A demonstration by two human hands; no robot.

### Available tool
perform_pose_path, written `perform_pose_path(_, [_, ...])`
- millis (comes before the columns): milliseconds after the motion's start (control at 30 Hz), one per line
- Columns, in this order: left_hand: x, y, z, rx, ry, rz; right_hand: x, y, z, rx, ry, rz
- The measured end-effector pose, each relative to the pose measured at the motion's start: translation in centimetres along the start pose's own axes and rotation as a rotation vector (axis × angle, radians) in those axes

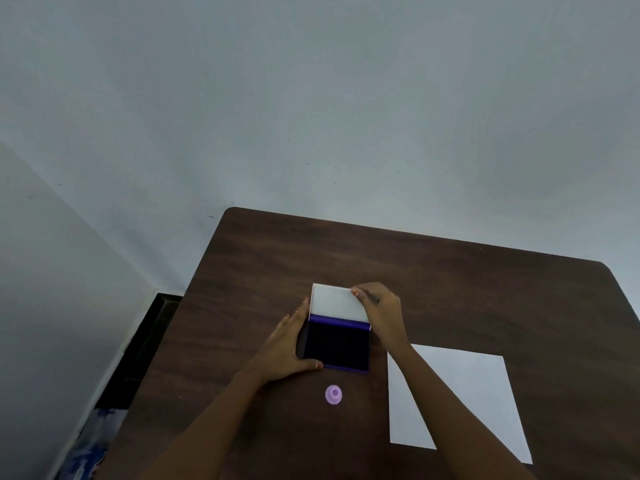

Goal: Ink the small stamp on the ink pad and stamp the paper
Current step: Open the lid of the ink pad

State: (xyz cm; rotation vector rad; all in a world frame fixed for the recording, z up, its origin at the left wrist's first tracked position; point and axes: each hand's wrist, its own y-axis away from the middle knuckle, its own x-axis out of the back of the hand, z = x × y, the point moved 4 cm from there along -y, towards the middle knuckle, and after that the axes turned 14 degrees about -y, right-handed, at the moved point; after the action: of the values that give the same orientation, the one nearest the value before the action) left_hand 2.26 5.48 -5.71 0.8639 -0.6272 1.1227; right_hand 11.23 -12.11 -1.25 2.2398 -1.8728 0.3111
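An ink pad (337, 344) with a dark purple inked face lies open in the middle of the brown table (485, 289). Its white lid (337, 303) stands tilted back behind it. My left hand (289, 344) grips the pad's left side, thumb at the front corner. My right hand (379, 313) holds the lid's right top corner. A small round lilac stamp (334, 394) stands on the table just in front of the pad, untouched. The white paper (485, 393) lies to the right, partly under my right forearm.
A pale wall rises behind the table. The table's left edge drops to a dark floor strip (149, 341), with blue and white items (93, 441) at the lower left.
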Motion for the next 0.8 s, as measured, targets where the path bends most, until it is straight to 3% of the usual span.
perform_pose_path(333, [-0.7,-0.2,-0.5,-0.060,-0.103,-0.021,-1.7,-3.5,2.6,-0.113,0.240,0.108])
perform_pose_path(800, [-0.8,-0.2,-0.1,-0.048,-0.116,-0.034,-1.0,0.0,1.8,-0.017,0.330,0.209])
